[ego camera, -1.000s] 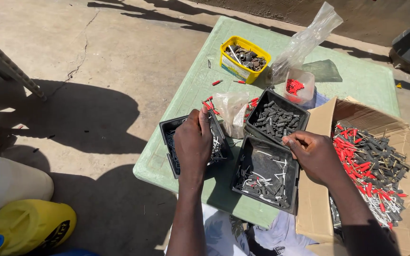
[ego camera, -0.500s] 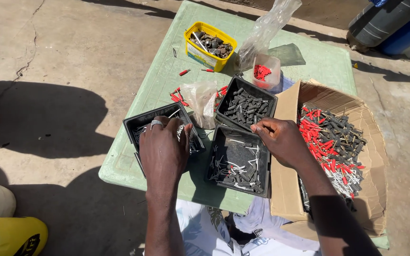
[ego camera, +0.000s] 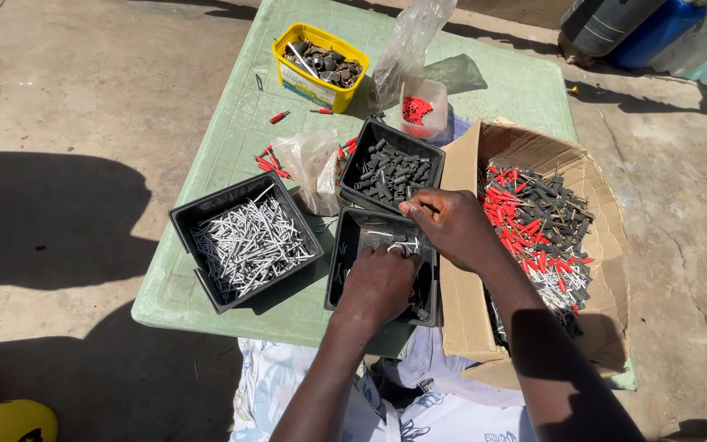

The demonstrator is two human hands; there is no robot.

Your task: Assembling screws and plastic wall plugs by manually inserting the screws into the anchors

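- Since half a second ago my left hand (ego camera: pixel 380 282) has left the tray of silver pins (ego camera: pixel 243 243) and crossed to the near black tray (ego camera: pixel 345 270), where my right hand (ego camera: pixel 452 227) has also come over its far edge.
- The green table (ego camera: pixel 231 139) carries everything; its near edge sits just beside my lap, and the bare stretch at far left is the only open room for shifting trays.
- The cardboard box (ego camera: pixel 533 155) lies at the right with its flap folded down, I judge so the red and black pieces (ego camera: pixel 538 225) stay within easy reach of my right hand.
- The three black trays stand close together, the far one (ego camera: pixel 370 135) holding dark grey plugs (ego camera: pixel 394 170), apparently to keep each kind apart.
- The clear bag (ego camera: pixel 308 160) slumps between the trays; the yellow tub (ego camera: pixel 321 49) sits well apart at the far edge.
- My left hand is curled knuckles up inside the near tray, fingers pressed together on small metal parts (ego camera: pixel 403 244); what it grips I cannot tell.
- My right hand's fingers are bunched in a pinch at that tray's rim; the thing pinched is hidden.
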